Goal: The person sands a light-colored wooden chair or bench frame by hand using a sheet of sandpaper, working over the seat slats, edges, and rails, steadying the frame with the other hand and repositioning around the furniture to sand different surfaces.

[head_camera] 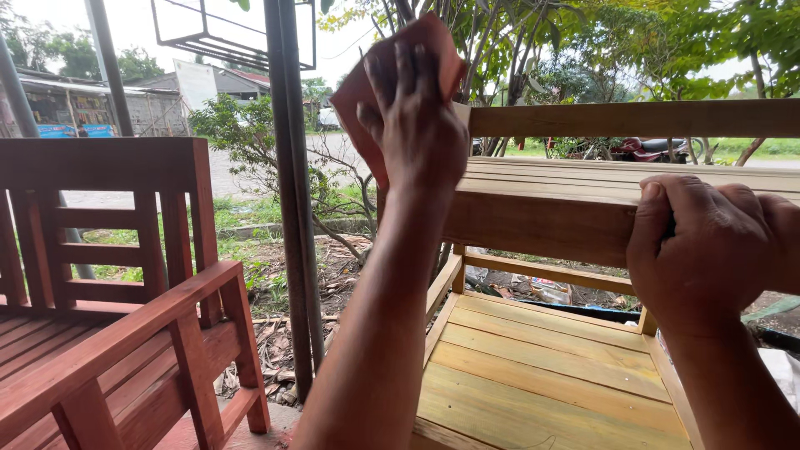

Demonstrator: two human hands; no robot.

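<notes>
Pressing sandpaper [375, 83] — left hand [417, 125] flat.

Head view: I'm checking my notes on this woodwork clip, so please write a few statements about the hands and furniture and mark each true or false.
1. The left hand presses a reddish-brown abrasive sheet against the end of the unfinished bench. True.
2. The right hand hangs free in the air. False: it grips the bench's horizontal rail.
3. The bench under the hands is stained dark red. False: it is pale bare wood; the red-stained bench stands to the left.
4. A dark metal post stands between the two benches. True.
5. A parked motorbike shows beyond the bench. True.
</notes>
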